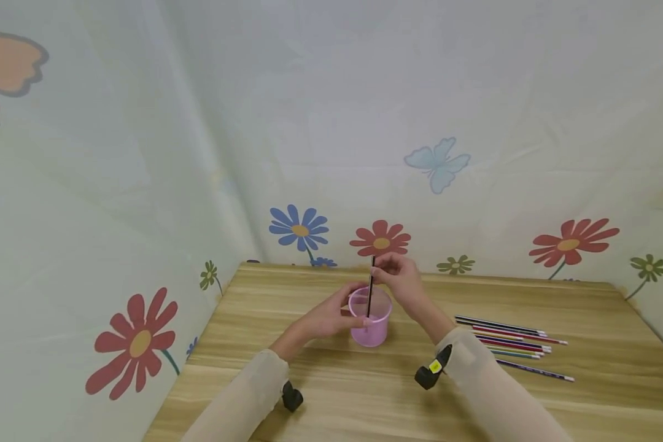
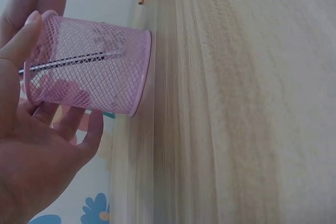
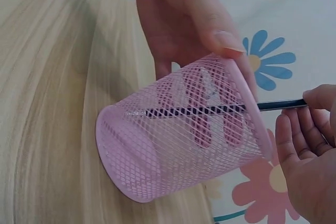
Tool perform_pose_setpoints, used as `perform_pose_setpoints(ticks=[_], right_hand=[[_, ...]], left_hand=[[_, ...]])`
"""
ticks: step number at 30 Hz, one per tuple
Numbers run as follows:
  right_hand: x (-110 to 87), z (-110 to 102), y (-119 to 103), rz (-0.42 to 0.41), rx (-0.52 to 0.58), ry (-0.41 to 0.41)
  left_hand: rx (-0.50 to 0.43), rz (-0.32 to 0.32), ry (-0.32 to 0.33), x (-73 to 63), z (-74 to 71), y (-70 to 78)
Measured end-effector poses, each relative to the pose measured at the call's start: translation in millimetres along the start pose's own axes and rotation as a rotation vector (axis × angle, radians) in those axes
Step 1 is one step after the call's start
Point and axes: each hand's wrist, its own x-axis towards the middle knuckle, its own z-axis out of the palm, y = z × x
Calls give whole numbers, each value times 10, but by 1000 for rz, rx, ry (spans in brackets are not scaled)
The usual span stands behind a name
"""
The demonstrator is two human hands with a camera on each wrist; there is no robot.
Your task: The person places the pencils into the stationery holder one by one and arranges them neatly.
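A pink mesh pencil cup [image 1: 371, 336] stands upright on the wooden table. My left hand [image 1: 328, 316] grips it near the rim, thumb on the near side and fingers round the back. Above it, my right hand [image 1: 402, 279] pinches a dark pencil [image 3: 279, 104] near its upper end between thumb and fingers. The pencil points down into the cup, and its pale lower end shows through the mesh in the right wrist view. That end hangs a little above the cup's bottom.
To the right on the table [image 1: 409, 411] lie several pencils in a loose group, among them a red pencil [image 1: 549, 340] and a separate dark pencil [image 1: 536, 370]. A flower-printed curtain [image 1: 331, 123] hangs behind the table and along its left side.
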Motion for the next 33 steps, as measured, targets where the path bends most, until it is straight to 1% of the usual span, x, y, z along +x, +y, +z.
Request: perform_pose_setpoints(ticks=[4, 8, 13, 18, 25, 33], right_hand=[[-12, 51, 54, 2, -34, 1], [-2, 82, 91, 1, -35, 7], [19, 90, 119, -17, -71, 4], [34, 97, 151, -22, -110, 6], [15, 90, 122, -47, -207, 15], [18, 66, 76, -45, -289, 32]], left_hand=[[-12, 21, -15, 6, 5, -2], [-14, 44, -31, 6, -3, 25], [-12, 33, -25, 4, -8, 32], [-21, 38, -28, -1, -9, 22], [-5, 9, -7, -4, -4, 10], [-5, 20, -13, -3, 5, 2]])
